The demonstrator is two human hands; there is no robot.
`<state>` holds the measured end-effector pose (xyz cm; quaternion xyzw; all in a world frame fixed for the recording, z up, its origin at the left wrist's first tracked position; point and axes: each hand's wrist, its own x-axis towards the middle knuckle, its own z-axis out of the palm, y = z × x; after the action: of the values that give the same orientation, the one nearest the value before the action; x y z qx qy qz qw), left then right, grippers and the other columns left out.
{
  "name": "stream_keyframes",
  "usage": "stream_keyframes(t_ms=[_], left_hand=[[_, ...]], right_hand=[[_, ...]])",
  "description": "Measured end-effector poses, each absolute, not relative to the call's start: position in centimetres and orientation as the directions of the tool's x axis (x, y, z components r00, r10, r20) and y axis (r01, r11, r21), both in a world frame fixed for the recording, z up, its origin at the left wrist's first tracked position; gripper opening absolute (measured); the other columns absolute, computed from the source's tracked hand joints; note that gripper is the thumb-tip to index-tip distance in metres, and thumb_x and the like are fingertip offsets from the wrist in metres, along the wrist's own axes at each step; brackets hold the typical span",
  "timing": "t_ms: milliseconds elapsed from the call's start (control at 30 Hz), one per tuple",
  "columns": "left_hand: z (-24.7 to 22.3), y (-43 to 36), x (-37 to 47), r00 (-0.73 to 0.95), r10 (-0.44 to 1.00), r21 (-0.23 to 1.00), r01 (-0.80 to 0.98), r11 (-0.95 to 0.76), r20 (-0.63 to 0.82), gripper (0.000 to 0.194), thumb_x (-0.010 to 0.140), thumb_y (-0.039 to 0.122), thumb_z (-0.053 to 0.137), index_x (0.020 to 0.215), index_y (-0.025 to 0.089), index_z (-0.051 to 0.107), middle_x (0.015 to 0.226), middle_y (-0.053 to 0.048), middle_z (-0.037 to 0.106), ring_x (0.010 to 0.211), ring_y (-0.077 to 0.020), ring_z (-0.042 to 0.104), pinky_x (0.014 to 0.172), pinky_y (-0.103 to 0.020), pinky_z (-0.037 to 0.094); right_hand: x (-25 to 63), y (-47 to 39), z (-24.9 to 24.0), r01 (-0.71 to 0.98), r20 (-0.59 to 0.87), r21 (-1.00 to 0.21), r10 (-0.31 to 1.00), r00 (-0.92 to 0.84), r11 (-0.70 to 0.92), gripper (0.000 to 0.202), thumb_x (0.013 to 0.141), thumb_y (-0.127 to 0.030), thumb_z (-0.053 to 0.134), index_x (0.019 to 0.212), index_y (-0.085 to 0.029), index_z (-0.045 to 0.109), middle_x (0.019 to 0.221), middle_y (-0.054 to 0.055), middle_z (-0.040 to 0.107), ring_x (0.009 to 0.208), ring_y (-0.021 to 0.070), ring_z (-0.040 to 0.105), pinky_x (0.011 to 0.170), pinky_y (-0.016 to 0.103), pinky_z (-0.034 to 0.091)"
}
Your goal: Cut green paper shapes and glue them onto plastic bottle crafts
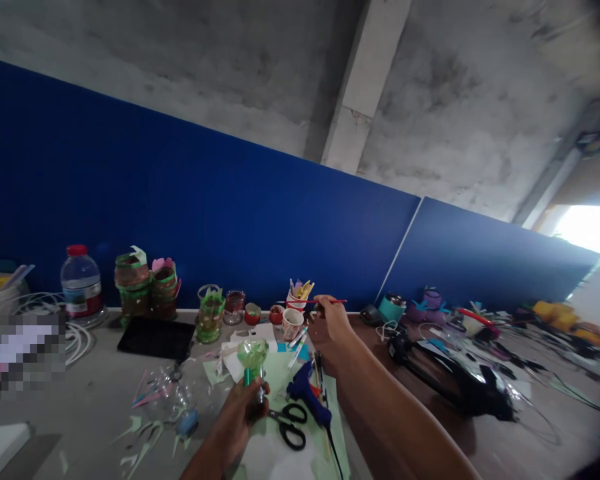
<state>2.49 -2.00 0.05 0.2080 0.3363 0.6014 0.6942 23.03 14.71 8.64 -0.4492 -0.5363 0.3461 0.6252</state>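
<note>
My left hand is closed around the neck of a cut plastic bottle top, its clear flared part tinted green and pointing up. My right hand reaches to the back of the table, pinching a thin red-handled paintbrush held nearly level. The brush passes above a patterned paper cup and in front of a cup holding several sticks. Small red pots stand just left of the cups. Below my hands, black-handled scissors and a blue glue gun lie on green paper.
Painted bottle pieces, a green-painted cup and a red-capped bottle line the blue partition. A dark tablet lies before them, near plastic scraps. On the right are a teal container and a black frame-like device.
</note>
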Motion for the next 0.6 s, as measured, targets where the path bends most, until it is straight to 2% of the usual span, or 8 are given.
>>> stream_keyframes(t_ms=[167, 233, 300, 433, 600], left_hand=[[-0.6, -1.6, 2.4, 0.022, 0.953, 0.655, -0.722, 0.223, -0.301, 0.016, 0.072, 0.019, 0.072, 0.082, 0.013, 0.062, 0.069, -0.003, 0.065, 0.053, -0.0103, 0.058, 0.051, -0.021, 0.050], [-0.7, -1.5, 2.3, 0.013, 0.943, 0.630, -0.740, 0.233, -0.333, 0.009, 0.076, 0.015, 0.067, 0.082, 0.012, 0.061, 0.069, -0.004, 0.065, 0.053, -0.0108, 0.058, 0.051, -0.022, 0.050], [-0.5, -1.5, 2.2, 0.007, 0.933, 0.610, -0.754, 0.242, -0.361, 0.003, 0.079, 0.013, 0.063, 0.081, 0.012, 0.060, 0.070, -0.006, 0.065, 0.053, -0.0112, 0.059, 0.051, -0.022, 0.051], [0.4, -1.9, 2.2, 0.002, 0.935, 0.617, -0.751, 0.236, -0.355, 0.009, 0.081, 0.015, 0.060, 0.073, 0.012, 0.058, 0.071, -0.007, 0.065, 0.050, -0.0116, 0.057, 0.050, -0.024, 0.051], [0.6, -1.9, 2.1, 0.019, 0.940, 0.593, -0.772, 0.230, -0.340, 0.011, 0.082, 0.016, 0.058, 0.072, 0.012, 0.058, 0.072, -0.007, 0.064, 0.051, -0.0125, 0.057, 0.051, -0.026, 0.051]], right_hand=[[26.3, 10.1, 5.6, -0.253, 0.180, -0.945, 0.975, 0.129, 0.208, 0.020, 0.074, -0.037, 0.065, 0.071, -0.017, 0.063, 0.052, -0.001, 0.056, 0.041, 0.0105, 0.046, 0.046, 0.027, 0.042], [27.0, 8.6, 3.7, -0.559, -0.029, -0.829, 1.000, -0.006, -0.027, 0.014, 0.073, -0.030, 0.070, 0.073, -0.018, 0.064, 0.052, -0.003, 0.056, 0.039, 0.0084, 0.044, 0.048, 0.026, 0.045], [27.2, 7.6, 2.0, -0.699, -0.095, -0.704, 0.992, -0.086, -0.128, 0.011, 0.072, -0.027, 0.071, 0.073, -0.018, 0.065, 0.053, -0.004, 0.056, 0.041, 0.0080, 0.046, 0.050, 0.025, 0.045], [26.7, 6.5, -0.4, -0.797, -0.052, -0.577, 0.982, -0.183, -0.179, 0.014, 0.071, -0.029, 0.075, 0.077, -0.019, 0.067, 0.056, -0.005, 0.057, 0.046, 0.0081, 0.048, 0.054, 0.025, 0.046], [26.4, 6.1, -1.2, -0.776, -0.022, -0.596, 0.971, -0.238, -0.204, 0.019, 0.069, -0.033, 0.076, 0.080, -0.020, 0.068, 0.060, -0.005, 0.060, 0.051, 0.0081, 0.051, 0.062, 0.025, 0.048]])
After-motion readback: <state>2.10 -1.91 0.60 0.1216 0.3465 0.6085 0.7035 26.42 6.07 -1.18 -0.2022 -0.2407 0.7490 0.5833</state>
